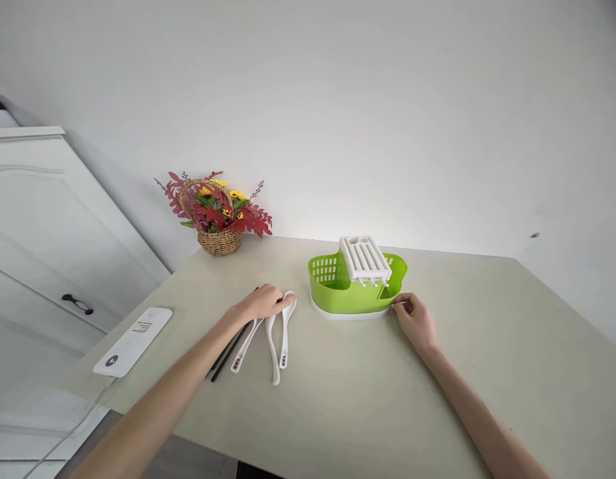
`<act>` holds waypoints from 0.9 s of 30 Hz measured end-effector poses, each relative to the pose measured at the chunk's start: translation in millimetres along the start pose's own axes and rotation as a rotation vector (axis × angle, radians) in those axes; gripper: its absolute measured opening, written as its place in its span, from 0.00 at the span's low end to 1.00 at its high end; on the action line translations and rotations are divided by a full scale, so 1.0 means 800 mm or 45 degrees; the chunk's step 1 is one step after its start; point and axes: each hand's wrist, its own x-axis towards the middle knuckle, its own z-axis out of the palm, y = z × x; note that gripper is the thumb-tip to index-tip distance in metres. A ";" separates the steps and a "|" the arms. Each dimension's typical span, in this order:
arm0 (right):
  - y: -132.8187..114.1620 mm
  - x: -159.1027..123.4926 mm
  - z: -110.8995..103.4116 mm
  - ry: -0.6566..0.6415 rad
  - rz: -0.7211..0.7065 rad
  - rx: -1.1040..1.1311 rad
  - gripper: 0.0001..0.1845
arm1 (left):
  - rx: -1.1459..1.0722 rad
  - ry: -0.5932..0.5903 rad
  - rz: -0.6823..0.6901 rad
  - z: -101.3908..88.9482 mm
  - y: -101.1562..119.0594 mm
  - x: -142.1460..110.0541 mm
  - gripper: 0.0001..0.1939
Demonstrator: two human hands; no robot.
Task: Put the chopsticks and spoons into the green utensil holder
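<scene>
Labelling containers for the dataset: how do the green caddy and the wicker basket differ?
Surface: the green caddy is smooth with a grid of cut-out holes; the wicker basket is woven and brown.
Top: the caddy carries a white slotted rack; the wicker basket has an arched handle amid red leaves.
Base: the caddy has a white base; none shows under the wicker basket.
Shared: both stand upright on the table.
</scene>
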 end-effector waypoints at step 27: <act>0.002 -0.001 0.001 0.001 -0.012 -0.002 0.10 | 0.247 0.529 0.133 -0.033 0.028 0.012 0.22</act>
